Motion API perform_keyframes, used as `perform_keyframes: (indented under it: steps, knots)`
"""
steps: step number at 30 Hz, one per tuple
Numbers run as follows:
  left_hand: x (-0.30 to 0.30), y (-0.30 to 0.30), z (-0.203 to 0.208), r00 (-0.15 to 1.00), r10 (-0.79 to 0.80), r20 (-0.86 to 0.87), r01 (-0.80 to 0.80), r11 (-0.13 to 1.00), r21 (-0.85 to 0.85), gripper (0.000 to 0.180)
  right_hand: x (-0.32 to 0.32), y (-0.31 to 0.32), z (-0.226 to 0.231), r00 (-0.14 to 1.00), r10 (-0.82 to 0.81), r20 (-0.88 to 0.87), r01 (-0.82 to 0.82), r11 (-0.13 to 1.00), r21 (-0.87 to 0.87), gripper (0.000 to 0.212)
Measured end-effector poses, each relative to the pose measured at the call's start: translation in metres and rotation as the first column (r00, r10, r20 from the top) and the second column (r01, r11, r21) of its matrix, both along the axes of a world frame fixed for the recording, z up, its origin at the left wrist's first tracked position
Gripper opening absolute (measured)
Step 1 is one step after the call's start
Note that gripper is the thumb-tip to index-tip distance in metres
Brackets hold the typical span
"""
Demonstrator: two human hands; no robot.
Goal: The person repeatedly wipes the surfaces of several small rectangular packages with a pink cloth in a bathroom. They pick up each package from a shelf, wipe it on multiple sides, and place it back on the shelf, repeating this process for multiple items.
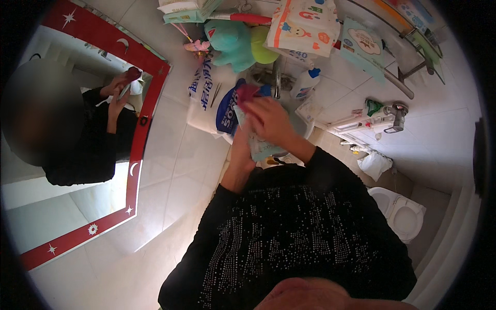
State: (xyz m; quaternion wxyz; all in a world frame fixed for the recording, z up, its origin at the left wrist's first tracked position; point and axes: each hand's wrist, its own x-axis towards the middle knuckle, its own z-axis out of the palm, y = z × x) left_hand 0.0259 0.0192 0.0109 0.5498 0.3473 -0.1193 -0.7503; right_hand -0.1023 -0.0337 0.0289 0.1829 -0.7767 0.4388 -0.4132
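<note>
Pale mint packet [262,149], soft-looking, mid-frame, long axis steep, upper left to lower right; left hand [241,152] holds its left side, right hand [271,123] grips a blurred dark-red cloth [248,96] at its upper end. Blue-and-white bag [225,114] just left, white bottle [305,84] upper right of hands; contents hidden.
</note>
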Motion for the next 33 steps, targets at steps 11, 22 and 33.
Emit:
perform_keyframes:
  steps: [11, 22, 33]
  knots:
    - [0.012, 0.001, 0.014, 0.974, -0.128, -0.187, 0.134, 0.991, 0.023, 0.053, -0.032, -0.005, 0.027, 0.919, -0.075, 0.388, 0.015, 0.988, 0.156, 0.028]
    - [0.036, -0.010, -0.006, 0.981, -0.004, -0.193, -0.008, 0.998, -0.062, 0.060, -0.028, 0.065, -0.012, 0.903, 0.377, 0.207, -0.428, 0.834, 0.348, 0.027]
    - [0.046, -0.021, -0.024, 0.985, 0.133, -0.106, -0.131, 0.991, 0.024, 0.045, -0.006, 0.052, -0.023, 0.857, 0.513, 0.053, -0.516, 0.853, 0.080, 0.030]
